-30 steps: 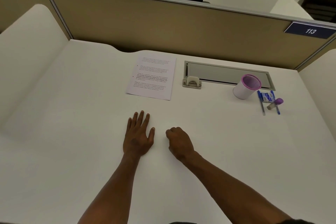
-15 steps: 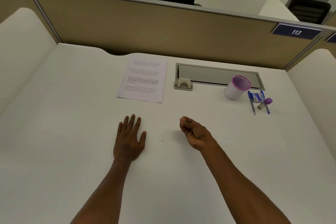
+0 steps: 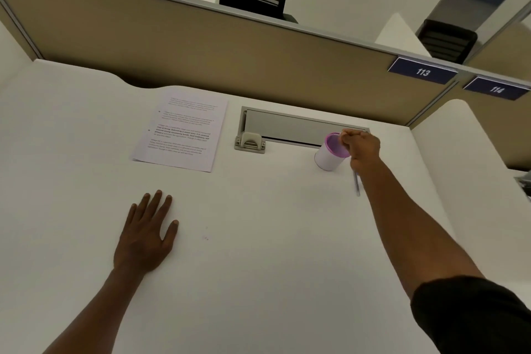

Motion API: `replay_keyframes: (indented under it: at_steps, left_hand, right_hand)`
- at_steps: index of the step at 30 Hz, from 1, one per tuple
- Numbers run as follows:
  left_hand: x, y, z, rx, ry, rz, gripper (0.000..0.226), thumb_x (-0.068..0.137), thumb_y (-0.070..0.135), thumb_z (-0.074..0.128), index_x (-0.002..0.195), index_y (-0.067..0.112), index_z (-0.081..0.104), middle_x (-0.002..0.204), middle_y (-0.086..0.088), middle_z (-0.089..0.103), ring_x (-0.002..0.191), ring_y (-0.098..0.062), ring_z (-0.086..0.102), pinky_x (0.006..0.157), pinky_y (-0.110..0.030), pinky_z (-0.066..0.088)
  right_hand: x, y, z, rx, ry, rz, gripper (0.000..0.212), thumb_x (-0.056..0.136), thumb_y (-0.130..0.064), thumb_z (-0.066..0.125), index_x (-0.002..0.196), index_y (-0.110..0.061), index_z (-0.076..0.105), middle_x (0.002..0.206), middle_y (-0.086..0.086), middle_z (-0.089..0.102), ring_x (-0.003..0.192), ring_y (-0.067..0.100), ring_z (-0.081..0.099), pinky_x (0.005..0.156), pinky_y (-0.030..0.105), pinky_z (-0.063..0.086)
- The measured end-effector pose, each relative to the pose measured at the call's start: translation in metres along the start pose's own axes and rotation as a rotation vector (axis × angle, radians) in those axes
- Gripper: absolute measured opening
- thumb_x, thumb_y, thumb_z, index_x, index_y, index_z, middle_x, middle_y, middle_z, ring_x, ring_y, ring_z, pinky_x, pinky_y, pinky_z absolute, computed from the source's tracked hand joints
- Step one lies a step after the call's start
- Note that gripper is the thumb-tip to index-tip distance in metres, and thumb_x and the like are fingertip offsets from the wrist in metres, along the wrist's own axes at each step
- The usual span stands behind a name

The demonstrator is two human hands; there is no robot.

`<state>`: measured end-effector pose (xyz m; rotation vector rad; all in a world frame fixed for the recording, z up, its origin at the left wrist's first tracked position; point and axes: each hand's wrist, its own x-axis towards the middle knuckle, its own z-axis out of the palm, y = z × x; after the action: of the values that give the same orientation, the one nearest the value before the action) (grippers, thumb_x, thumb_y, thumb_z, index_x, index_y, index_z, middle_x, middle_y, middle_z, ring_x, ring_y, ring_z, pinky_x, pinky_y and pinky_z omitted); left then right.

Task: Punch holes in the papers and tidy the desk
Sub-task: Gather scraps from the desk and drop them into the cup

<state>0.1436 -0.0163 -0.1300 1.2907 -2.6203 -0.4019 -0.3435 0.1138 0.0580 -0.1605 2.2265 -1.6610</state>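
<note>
A printed sheet of paper point(image 3: 181, 129) lies flat at the back of the white desk point(image 3: 258, 238). To its right sits a small beige hole punch point(image 3: 250, 142). My right hand point(image 3: 360, 148) is stretched to the back right, fingers pinched on the pink rim of a white cup point(image 3: 330, 154), which leans slightly. One pen point(image 3: 357, 184) shows beside my right forearm; the other small items there are hidden by the arm. My left hand point(image 3: 146, 236) rests flat on the desk with fingers spread, holding nothing.
A grey recessed cable tray point(image 3: 298, 126) runs along the back behind the punch and cup. A tan partition point(image 3: 201, 46) walls off the rear, and white curved dividers point(image 3: 459, 146) close both sides. Black chairs stand beyond the partition.
My right hand has gone from a loose fist in the middle of the desk out to the back right and closed on the cup's rim. The left hand has stayed flat.
</note>
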Motion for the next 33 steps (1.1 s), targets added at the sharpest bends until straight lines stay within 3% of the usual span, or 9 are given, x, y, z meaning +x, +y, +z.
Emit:
replay_keyframes:
  at_steps: [3, 9, 13, 17, 20, 24, 33]
  left_hand:
    - [0.0, -0.001, 0.001, -0.002, 0.012, 0.001, 0.069, 0.095, 0.056, 0.03, 0.158, 0.03, 0.019, 0.167, 0.005, 0.015, 0.155, -0.015, 0.008, 0.126, -0.039, 0.009]
    - [0.0, -0.006, 0.007, 0.012, 0.031, 0.004, 0.069, 0.095, 0.057, 0.03, 0.158, 0.032, 0.018, 0.167, 0.008, 0.015, 0.155, -0.014, 0.008, 0.125, -0.04, 0.012]
    - [0.0, -0.006, 0.008, 0.028, 0.032, 0.005, 0.069, 0.095, 0.058, 0.029, 0.158, 0.032, 0.019, 0.167, 0.009, 0.015, 0.155, -0.013, 0.008, 0.126, -0.038, 0.01]
    - [0.0, -0.005, 0.006, 0.037, 0.03, -0.006, 0.068, 0.095, 0.057, 0.029, 0.158, 0.032, 0.019, 0.167, 0.01, 0.014, 0.155, -0.013, 0.008, 0.126, -0.039, 0.011]
    - [0.001, -0.005, 0.006, 0.026, 0.028, -0.002, 0.069, 0.095, 0.057, 0.03, 0.158, 0.031, 0.02, 0.167, 0.009, 0.015, 0.155, -0.013, 0.009, 0.125, -0.04, 0.012]
    - [0.001, -0.003, 0.006, 0.022, 0.033, -0.004, 0.069, 0.095, 0.057, 0.031, 0.158, 0.031, 0.021, 0.166, 0.009, 0.016, 0.155, -0.013, 0.009, 0.126, -0.038, 0.011]
    - [0.0, 0.0, 0.002, 0.009, 0.041, -0.012, 0.07, 0.094, 0.057, 0.031, 0.157, 0.027, 0.025, 0.166, 0.008, 0.019, 0.155, -0.014, 0.011, 0.125, -0.04, 0.013]
  right_hand:
    - [0.024, -0.004, -0.002, -0.476, 0.116, -0.192, 0.015, 0.08, -0.009, 0.07, 0.093, -0.006, 0.077, 0.097, 0.01, 0.075, 0.091, 0.022, 0.068, 0.092, 0.037, 0.055]
    - [0.043, -0.004, 0.005, -1.082, -0.173, -0.414, 0.019, 0.086, -0.013, 0.067, 0.101, -0.008, 0.076, 0.107, 0.01, 0.073, 0.102, 0.028, 0.066, 0.088, 0.031, 0.05]
    - [0.047, -0.001, 0.009, -1.122, -0.173, -0.43, 0.022, 0.086, -0.018, 0.068, 0.104, -0.009, 0.075, 0.109, 0.01, 0.073, 0.103, 0.028, 0.066, 0.092, 0.032, 0.052]
    - [0.049, 0.001, 0.007, -1.1, -0.139, -0.476, 0.019, 0.083, -0.02, 0.07, 0.097, -0.01, 0.077, 0.101, 0.008, 0.075, 0.096, 0.026, 0.068, 0.088, 0.031, 0.054]
    - [0.051, 0.003, 0.004, -1.052, -0.181, -0.421, 0.024, 0.087, -0.023, 0.069, 0.104, -0.008, 0.075, 0.107, 0.01, 0.073, 0.102, 0.027, 0.066, 0.09, 0.034, 0.052]
    - [0.054, 0.002, 0.0, -0.88, -0.245, -0.316, 0.018, 0.088, -0.011, 0.066, 0.102, -0.008, 0.076, 0.107, 0.011, 0.073, 0.107, 0.027, 0.064, 0.095, 0.04, 0.053]
    - [0.056, -0.001, -0.002, -0.885, -0.164, -0.346, 0.016, 0.078, -0.017, 0.077, 0.092, -0.009, 0.078, 0.095, 0.008, 0.075, 0.094, 0.023, 0.068, 0.087, 0.036, 0.057]
